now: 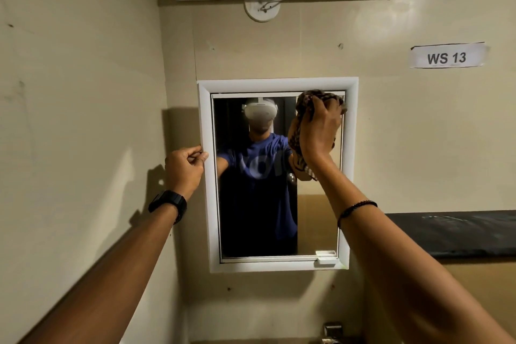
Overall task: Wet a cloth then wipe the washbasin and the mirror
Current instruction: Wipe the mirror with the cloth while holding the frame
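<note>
The right hand [318, 131] presses a bunched cloth [300, 134] in a closed grip against the mirror [318, 218] at its upper right corner; the left hand [185, 166] pinches the mirror's left frame edge.

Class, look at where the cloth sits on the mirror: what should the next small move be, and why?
Probably drag the cloth down the glass. The right hand presses it at the top right corner of the mirror, so the glass below it looks still to be wiped, while the left hand steadies the white frame.
</note>
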